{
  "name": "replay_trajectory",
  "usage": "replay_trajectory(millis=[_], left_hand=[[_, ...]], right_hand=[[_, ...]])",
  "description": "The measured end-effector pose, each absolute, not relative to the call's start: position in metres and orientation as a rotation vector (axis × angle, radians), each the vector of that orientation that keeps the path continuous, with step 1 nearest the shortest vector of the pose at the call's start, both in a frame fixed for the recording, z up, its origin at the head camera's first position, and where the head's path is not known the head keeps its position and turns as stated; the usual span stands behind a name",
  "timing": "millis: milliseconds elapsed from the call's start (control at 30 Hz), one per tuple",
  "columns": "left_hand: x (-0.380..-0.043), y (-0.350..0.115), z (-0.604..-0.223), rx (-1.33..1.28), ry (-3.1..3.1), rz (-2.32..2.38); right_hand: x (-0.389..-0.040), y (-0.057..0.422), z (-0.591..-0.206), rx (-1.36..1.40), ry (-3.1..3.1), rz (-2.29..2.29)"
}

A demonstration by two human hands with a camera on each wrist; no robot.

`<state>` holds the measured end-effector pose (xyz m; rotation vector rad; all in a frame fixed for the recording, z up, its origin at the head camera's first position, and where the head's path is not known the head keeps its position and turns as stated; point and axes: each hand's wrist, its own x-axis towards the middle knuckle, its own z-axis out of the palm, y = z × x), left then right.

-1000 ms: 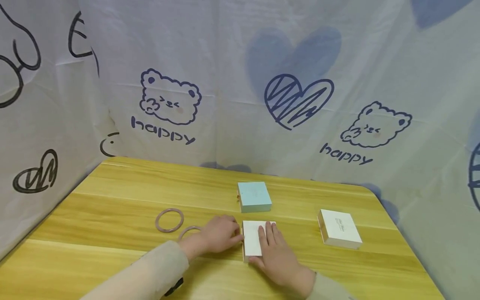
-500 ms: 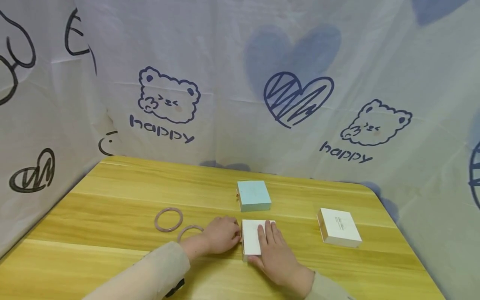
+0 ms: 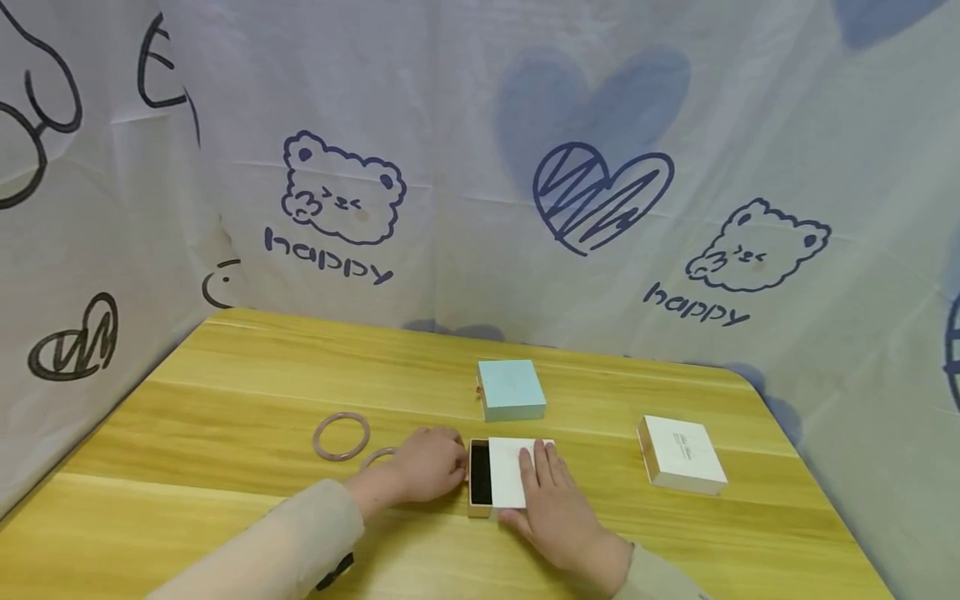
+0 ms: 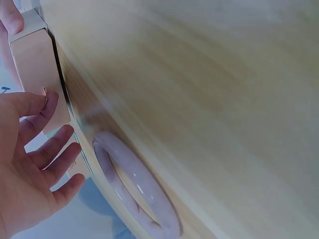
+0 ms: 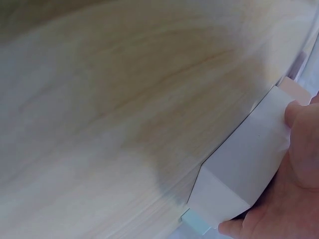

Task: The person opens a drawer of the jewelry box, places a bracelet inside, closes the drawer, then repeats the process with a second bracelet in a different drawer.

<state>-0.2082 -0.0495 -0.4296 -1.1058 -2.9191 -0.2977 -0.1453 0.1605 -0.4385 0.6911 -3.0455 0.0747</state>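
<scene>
A white sliding drawer box point(image 3: 508, 473) lies on the table, its drawer point(image 3: 480, 511) partly out toward the left with a black lining. My left hand point(image 3: 426, 465) is at the drawer's left end; in the left wrist view, its thumb and index finger pinch a small pull tab point(image 4: 46, 95) on the peach drawer front point(image 4: 37, 62), other fingers spread. My right hand point(image 3: 558, 512) holds the white outer sleeve point(image 5: 244, 149), fingers laid over the top and thumb against the near side. A pale purple bangle point(image 4: 142, 177) lies beside the left hand, partly hidden by it in the head view.
Another bangle point(image 3: 316, 438) lies farther left. A light blue box point(image 3: 512, 387) stands behind the white one, and a second white box point(image 3: 681, 450) with small print sits to the right. A printed cloth point(image 3: 465, 167) hangs behind the wooden table point(image 3: 247, 375).
My left hand has moved left, drawing the drawer out of the white sleeve so its black inside shows. My right hand has stayed on the sleeve.
</scene>
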Motion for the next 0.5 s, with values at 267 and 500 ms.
replay_trajectory(millis=[267,500], left_hand=[[-0.210,-0.060,-0.428,-1.095,-2.924,-0.320],[-0.211,-0.068,-0.428,-1.080,-2.949,-0.338]], right_hand=[[-0.146,0.162,-0.439,0.688,-3.041,0.077],[-0.147,0.161,-0.440,0.691,-3.026,0.028]])
